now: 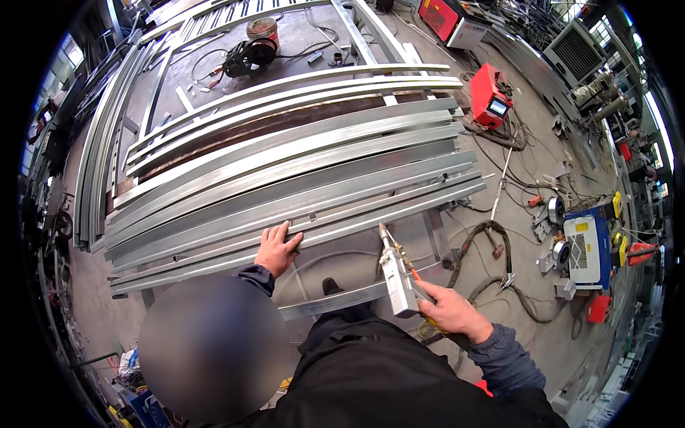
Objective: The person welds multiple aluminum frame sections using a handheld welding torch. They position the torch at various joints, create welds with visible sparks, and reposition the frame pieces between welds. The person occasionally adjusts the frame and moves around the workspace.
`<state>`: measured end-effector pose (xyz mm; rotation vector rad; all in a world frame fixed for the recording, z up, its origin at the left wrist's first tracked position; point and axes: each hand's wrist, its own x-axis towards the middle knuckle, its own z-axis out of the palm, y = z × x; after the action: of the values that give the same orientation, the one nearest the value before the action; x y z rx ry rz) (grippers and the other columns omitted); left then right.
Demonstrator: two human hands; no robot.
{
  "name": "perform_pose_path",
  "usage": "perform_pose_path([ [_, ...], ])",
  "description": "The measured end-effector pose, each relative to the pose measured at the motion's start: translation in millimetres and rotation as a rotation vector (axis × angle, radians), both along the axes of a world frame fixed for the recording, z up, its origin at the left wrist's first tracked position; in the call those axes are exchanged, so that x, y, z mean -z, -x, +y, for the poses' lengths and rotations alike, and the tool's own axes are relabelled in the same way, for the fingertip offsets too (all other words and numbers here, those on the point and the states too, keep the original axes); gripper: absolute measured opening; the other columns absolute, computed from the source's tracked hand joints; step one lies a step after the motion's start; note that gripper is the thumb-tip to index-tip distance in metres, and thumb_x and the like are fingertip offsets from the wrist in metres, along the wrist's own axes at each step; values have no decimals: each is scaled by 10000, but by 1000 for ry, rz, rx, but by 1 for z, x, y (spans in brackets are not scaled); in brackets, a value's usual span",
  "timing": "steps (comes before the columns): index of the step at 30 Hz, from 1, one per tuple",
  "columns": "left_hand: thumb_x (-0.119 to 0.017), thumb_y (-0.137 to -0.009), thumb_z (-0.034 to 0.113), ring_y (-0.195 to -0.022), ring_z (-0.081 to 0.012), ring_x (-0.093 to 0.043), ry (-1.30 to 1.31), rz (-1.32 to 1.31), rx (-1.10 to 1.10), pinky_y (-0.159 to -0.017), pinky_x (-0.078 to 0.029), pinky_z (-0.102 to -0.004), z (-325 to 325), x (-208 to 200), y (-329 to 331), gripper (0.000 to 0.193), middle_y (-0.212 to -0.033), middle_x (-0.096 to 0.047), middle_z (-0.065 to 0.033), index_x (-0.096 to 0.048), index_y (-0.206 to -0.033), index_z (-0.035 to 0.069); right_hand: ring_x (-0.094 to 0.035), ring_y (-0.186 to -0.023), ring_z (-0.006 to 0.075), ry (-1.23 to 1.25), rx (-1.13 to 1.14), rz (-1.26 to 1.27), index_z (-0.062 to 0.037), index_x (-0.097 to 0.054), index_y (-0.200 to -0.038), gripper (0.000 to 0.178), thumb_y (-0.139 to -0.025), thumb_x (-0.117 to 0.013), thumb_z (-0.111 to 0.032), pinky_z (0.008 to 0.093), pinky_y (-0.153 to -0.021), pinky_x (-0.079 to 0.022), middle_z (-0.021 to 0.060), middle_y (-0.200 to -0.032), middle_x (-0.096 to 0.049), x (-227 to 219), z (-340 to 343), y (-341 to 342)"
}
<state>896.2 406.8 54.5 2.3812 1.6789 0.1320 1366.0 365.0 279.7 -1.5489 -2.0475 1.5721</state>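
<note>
My left hand (279,249) lies with its fingers apart on the near edge of a row of long silver metal profiles (300,187). A round blurred patch hides most of that forearm. In my right hand (453,312) is a handheld welding gun (396,278) with a grey boxy body and a narrow copper-coloured tip. The fingers are wrapped round its rear grip. The gun's tip points up and away, close to the nearest profile (421,207); whether it touches cannot be made out. A cable and hoses trail below the gun.
A red machine with a small screen (491,96) stands at the right, beyond looped hoses (492,235). Farther right is a blue and white wire feeder (589,250). A bucket (262,30) and a coiled black cable (250,57) sit behind the profiles. More profiles (100,157) are stacked left.
</note>
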Motion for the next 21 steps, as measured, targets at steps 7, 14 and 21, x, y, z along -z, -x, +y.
perform_pose_path([
  [7,-874,-853,317,-1394,-386,-531,-97,-30,29,-1122,-418,-577,6,2,5,644,-1521,-549,-193,-676,-1464,266,-721,-1087,472,200,-35,-114,-149,-563,-1581,572,-1115,-608,-478,472,-941,-562,255,-1181,-761,-16,50,66],
  [14,-880,-839,331,-1381,-365,-538,-125,-125,11,-1139,-404,-553,8,2,17,661,-1485,-562,-166,-674,-1466,280,-743,-1105,437,273,-198,-250,-188,-542,-1620,638,-1105,-598,-561,456,-964,-565,243,-1188,-777,-6,90,102],
  [21,-883,-835,362,-1364,-349,-540,-130,-69,-16,-1166,-398,-525,7,1,14,684,-1482,-564,-136,-657,-1477,296,-735,-1165,425,346,-338,-252,-181,-500,-1662,736,-1092,-579,-639,458,-1008,-553,238,-1266,-767,31,114,112],
])
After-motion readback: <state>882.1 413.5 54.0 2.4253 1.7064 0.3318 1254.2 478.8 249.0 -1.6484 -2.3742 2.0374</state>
